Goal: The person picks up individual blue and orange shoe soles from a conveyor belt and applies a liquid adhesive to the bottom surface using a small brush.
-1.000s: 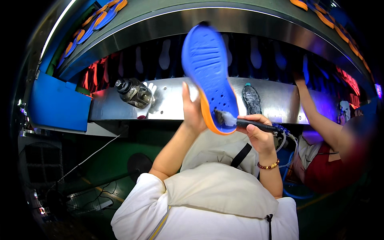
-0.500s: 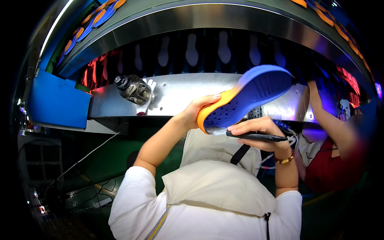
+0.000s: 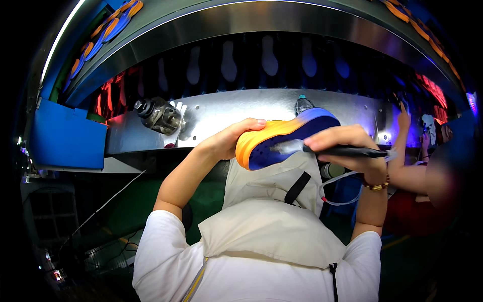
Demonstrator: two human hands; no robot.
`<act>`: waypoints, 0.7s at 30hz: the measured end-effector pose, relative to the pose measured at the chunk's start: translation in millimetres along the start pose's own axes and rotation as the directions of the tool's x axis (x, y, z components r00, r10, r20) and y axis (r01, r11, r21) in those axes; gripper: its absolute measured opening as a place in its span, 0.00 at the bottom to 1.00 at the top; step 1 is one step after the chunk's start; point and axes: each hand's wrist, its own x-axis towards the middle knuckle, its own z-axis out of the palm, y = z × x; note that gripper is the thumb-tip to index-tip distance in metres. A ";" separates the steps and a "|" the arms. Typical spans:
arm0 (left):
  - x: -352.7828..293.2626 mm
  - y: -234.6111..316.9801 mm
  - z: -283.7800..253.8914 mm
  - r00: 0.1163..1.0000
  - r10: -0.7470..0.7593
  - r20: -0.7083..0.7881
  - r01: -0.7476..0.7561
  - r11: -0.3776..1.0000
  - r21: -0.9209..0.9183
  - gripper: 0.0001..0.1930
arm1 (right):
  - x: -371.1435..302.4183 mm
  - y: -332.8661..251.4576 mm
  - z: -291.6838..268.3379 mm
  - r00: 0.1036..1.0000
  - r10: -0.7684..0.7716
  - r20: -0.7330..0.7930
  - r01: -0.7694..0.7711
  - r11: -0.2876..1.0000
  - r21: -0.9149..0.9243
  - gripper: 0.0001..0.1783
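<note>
My left hand [image 3: 229, 138] grips an orange and blue shoe sole [image 3: 271, 132] at its orange end, thumb on the outer edge. The sole is tilted, its hollow blue side turned toward me. In my right hand [image 3: 352, 143] is a brush [image 3: 347, 151] with a black handle and pale bristles, held between thumb and fingers. Its bristles lie against the blue hollow. A clear tube [image 3: 342, 177] hangs near the right wrist. Just behind the sole, a dark mesh-like object with a teal tip [image 3: 303, 104] rests on the metal ledge, partly hidden.
On the metal ledge [image 3: 226, 108] stands a dark metal fixture [image 3: 158, 115] beside a white glove [image 3: 177, 132]. Beyond is a dark bay with several sole-shaped forms [image 3: 229, 63]. More soles [image 3: 113, 27] lie on the upper belt. A co-worker's arm [image 3: 402, 151] reaches in at right.
The sole has come lower and tipped flatter. The brush has moved from its orange end's rim into the blue hollow. The mesh-like object shows more, and the co-worker's arm has shifted.
</note>
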 end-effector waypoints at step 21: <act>-25.4 15.9 -11.1 0.969 0.130 -0.208 -0.137 0.990 -0.022 0.28 | -22.1 34.5 16.2 0.880 0.445 -0.169 -0.385 0.874 0.296 0.13</act>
